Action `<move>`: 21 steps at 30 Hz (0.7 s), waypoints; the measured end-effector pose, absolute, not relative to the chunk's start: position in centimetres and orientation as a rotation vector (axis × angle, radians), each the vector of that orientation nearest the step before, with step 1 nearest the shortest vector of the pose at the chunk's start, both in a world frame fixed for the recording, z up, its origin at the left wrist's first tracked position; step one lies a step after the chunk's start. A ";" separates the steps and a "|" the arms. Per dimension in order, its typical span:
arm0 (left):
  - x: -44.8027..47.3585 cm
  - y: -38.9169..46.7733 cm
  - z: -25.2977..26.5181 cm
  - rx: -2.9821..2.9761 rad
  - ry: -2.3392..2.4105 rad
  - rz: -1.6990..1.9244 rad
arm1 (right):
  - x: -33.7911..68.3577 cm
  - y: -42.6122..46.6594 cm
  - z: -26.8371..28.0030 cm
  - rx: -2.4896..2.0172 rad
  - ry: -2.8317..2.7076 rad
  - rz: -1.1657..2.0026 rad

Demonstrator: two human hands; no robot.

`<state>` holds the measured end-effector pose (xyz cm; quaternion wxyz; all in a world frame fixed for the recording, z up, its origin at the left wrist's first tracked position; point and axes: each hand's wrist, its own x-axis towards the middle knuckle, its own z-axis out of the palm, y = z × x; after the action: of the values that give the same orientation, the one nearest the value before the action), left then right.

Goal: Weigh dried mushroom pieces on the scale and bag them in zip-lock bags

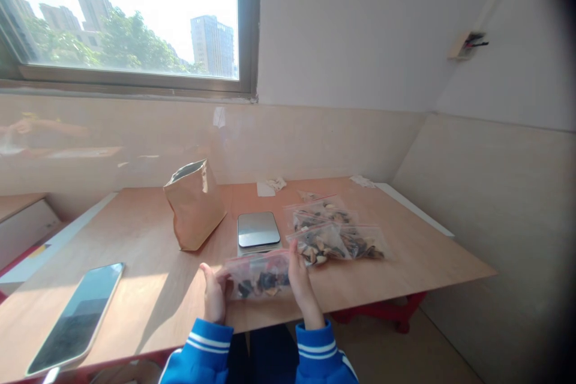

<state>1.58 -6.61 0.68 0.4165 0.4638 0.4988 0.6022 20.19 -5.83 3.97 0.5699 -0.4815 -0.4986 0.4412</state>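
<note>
Between my two hands is a clear zip bag (258,281) with a pink-red seal strip and dark and tan dried pieces inside. My left hand (215,294) grips its left end, thumb up. At the right end, my right hand (302,282) holds the bag by its edge, the fingers partly hidden behind it. Just beyond the bag lies a small digital scale (258,229) with a bare silver plate. Several filled zip bags (328,246) of similar dried pieces are heaped to the right of the scale, close to my right hand.
An open brown paper bag (195,210) stands left of the scale. A large phone or tablet (78,318) lies at the table's left front. White paper scraps (266,189) rest near the wall. The wooden table (427,258) ends in a corner at right, above a red stool (391,312).
</note>
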 end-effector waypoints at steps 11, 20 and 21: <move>1.5 -7.1 2.0 1.106 1.249 1.450 | 32.4 -4.9 3.6 -1.609 -0.954 0.586; 1.7 -7.1 2.2 1.067 1.225 1.443 | 31.7 -2.9 3.1 -1.611 -0.999 -0.379; 1.7 -7.1 2.1 1.067 1.223 1.442 | 31.0 -3.2 3.0 -1.596 -1.014 -0.418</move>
<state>1.68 -7.09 2.13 0.4664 0.4348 0.4983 0.5875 30.97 -3.24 3.01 0.5668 -0.6791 -0.4313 -0.1778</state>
